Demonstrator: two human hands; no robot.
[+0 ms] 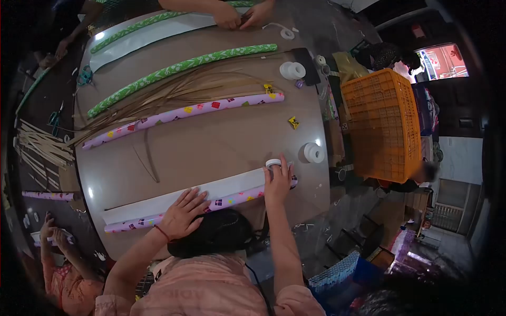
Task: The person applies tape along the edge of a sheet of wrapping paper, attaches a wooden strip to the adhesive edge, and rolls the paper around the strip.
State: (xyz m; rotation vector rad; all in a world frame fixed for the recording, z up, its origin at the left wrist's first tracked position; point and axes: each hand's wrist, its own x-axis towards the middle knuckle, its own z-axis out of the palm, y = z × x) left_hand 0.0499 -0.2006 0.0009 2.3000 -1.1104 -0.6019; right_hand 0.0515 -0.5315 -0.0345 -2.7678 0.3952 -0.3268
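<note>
A pink patterned paper roll [237,199] lies along the table's near edge, with a white strip of its sheet [158,204] unrolled on the far side. My left hand [185,212] rests flat on the roll and sheet near the middle, fingers spread. At the right end my right hand [278,181] has its fingers on a small white tape roll [273,163], which sits at the sheet's edge. Part of the tape roll is hidden by the fingers. Another tape roll [314,152] stands to the right, and a small yellow packet [293,122] lies farther back.
Farther back lie a second pink roll [184,111], thin brown strips [163,95], a green roll [184,64] and more tape rolls [292,70]. A co-worker's hands [240,16] are at the far edge. An orange crate [382,126] stands right; another person [68,258] works at left.
</note>
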